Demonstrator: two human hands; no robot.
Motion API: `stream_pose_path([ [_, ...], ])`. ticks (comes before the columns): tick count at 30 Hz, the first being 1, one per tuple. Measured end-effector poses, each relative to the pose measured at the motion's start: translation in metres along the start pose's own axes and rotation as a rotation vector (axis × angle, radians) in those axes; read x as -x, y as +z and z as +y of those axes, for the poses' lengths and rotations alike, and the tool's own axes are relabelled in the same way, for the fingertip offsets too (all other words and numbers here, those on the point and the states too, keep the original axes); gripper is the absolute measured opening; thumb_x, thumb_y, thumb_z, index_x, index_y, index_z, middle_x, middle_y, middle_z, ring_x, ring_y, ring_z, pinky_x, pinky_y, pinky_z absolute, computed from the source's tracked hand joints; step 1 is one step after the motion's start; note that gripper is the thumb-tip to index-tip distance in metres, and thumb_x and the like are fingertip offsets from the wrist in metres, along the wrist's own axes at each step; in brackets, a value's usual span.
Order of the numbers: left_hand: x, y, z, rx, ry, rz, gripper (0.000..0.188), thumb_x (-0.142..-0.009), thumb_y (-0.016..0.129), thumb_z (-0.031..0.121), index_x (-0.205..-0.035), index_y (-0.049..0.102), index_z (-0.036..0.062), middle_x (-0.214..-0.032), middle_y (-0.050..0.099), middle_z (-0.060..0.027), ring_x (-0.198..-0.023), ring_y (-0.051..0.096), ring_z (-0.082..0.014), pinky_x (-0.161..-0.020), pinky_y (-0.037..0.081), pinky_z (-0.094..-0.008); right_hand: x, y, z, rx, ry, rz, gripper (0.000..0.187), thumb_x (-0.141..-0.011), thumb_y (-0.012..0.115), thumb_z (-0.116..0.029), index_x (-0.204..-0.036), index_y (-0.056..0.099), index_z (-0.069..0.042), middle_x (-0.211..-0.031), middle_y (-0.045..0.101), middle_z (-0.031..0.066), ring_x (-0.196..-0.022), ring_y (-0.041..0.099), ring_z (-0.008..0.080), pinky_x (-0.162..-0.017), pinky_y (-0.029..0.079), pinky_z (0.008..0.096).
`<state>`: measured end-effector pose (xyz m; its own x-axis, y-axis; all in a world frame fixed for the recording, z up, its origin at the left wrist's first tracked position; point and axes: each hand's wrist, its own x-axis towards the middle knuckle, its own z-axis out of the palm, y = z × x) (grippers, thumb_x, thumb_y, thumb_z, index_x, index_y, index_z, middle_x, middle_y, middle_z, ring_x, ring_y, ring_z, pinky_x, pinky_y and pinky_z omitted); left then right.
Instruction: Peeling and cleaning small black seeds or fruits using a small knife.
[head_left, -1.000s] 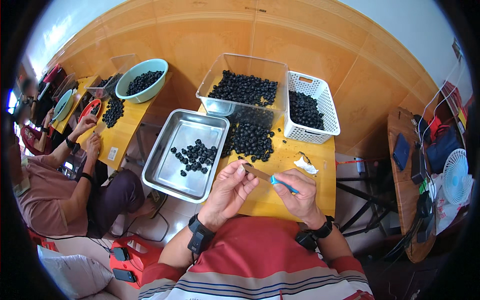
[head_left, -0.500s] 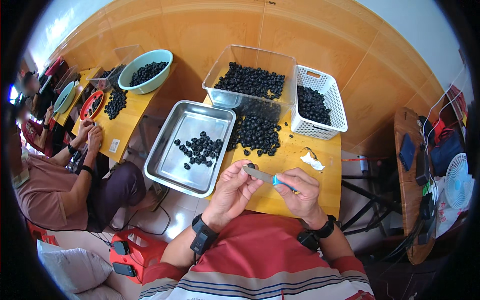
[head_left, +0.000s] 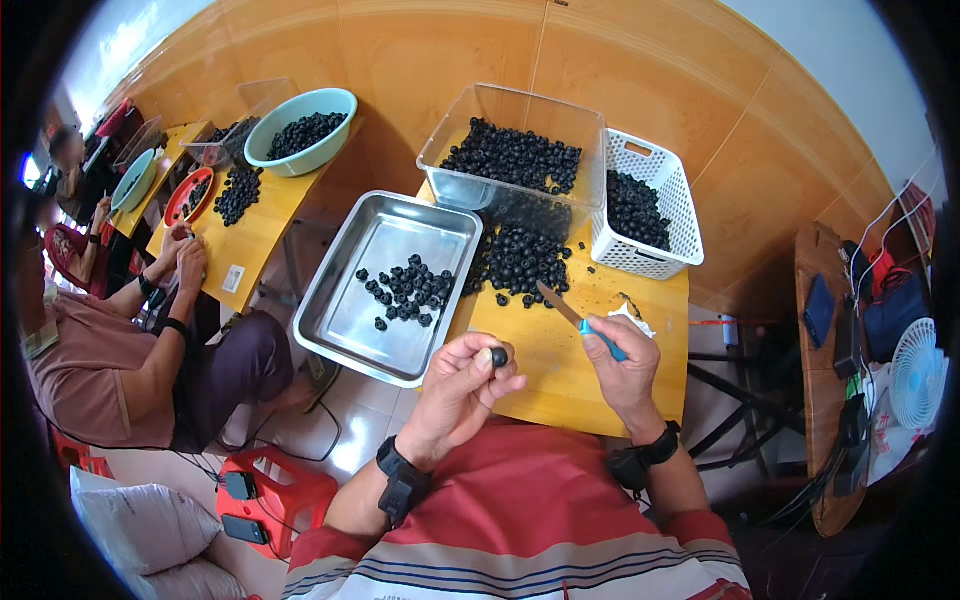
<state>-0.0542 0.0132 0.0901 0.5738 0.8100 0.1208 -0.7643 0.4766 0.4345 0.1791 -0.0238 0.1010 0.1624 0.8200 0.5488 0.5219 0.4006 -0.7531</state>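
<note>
My left hand [head_left: 452, 392] pinches a small, round black piece [head_left: 499, 357] between thumb and fingertips, over the near edge of the yellow table. My right hand [head_left: 628, 374] is wrapped round the blue handle of a knife [head_left: 563, 307]. The blade points up and left, apart from the piece. Just beyond it lies a heap of similar black pieces [head_left: 522, 260], several with a visible hole. More of these lie loose in a shallow metal tray [head_left: 400, 230] left of my hands.
Behind the heap stands a clear plastic bin [head_left: 540, 97] holding black pieces, beside a white perforated basket [head_left: 645, 258] with more. White scrap [head_left: 634, 317] lies at the table's right. Leftward, a co-worker [head_left: 110, 370] sits at another table with a pale green basin [head_left: 300, 165].
The knife has come away from the black piece and swung up, as my right hand moved slightly right. My left hand still holds the piece, now in plainer view. The whole view shifted slightly.
</note>
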Motion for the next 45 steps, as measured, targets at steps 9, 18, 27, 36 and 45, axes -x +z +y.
stream_pose_path([
  [9, 0.004, -0.017, -0.002, 0.014, -0.012, 0.094, 0.014, -0.101, 0.062, 0.012, -0.113, 0.066, 0.0056, -0.102, 0.065, -0.0043, -0.091, 0.063, -0.0136, -0.091, 0.06, -0.036, 0.008, 0.017, 0.001, -0.127, 0.119, -0.088, 0.023, -0.094, 0.073, -0.014, -0.11, 0.071, 0.003, -0.088, 0.068, 0.0071, -0.075, 0.061, 0.0123, -0.067, 0.048, 0.0251],
  [18, 0.015, -0.028, 0.015, -0.281, 0.117, 0.352, 0.017, -0.097, 0.067, 0.008, -0.113, 0.067, 0.004, -0.096, 0.069, -0.0041, -0.084, 0.068, -0.0134, -0.084, 0.061, -0.0327, 0.032, 0.013, 0.039, -0.164, 0.289, -0.098, 0.025, -0.097, 0.07, -0.013, -0.113, 0.069, 0.006, -0.089, 0.065, 0.0, -0.077, 0.055, 0.0042, -0.068, 0.045, 0.019],
  [27, -0.003, -0.071, 0.072, -1.538, 0.354, 0.617, 0.019, -0.087, 0.075, 0.007, -0.104, 0.07, -0.0002, -0.088, 0.073, -0.0098, -0.079, 0.069, -0.016, -0.071, 0.053, -0.0294, 0.056, 0.005, 0.072, -0.192, 0.416, -0.034, 0.028, -0.096, 0.071, -0.016, -0.115, 0.071, 0.005, -0.089, 0.068, -0.0017, -0.076, 0.056, 0.0036, -0.069, 0.047, 0.0193],
  [36, -0.056, -0.04, 0.013, -2.188, 0.466, 0.086, 0.013, -0.085, 0.067, 0.009, -0.098, 0.067, 0.0061, -0.093, 0.066, -0.0126, -0.091, 0.065, -0.032, -0.073, 0.056, -0.0425, 0.071, 0.002, 0.093, -0.273, 0.51, 0.06, 0.027, -0.096, 0.072, -0.017, -0.112, 0.072, 0.003, -0.088, 0.068, -0.0034, -0.075, 0.055, 0.0028, -0.068, 0.047, 0.0197],
  [45, -0.108, -0.075, -0.023, -2.671, 0.256, -0.118, 0.01, -0.085, 0.06, 0.01, -0.088, 0.068, 0.0064, -0.091, 0.065, -0.0106, -0.089, 0.067, -0.0268, -0.07, 0.058, -0.0368, 0.075, 0.002, 0.096, -0.318, 0.521, 0.1, 0.027, -0.095, 0.073, -0.017, -0.112, 0.072, 0.004, -0.09, 0.069, -0.0012, -0.077, 0.057, 0.0035, -0.07, 0.047, 0.0199],
])
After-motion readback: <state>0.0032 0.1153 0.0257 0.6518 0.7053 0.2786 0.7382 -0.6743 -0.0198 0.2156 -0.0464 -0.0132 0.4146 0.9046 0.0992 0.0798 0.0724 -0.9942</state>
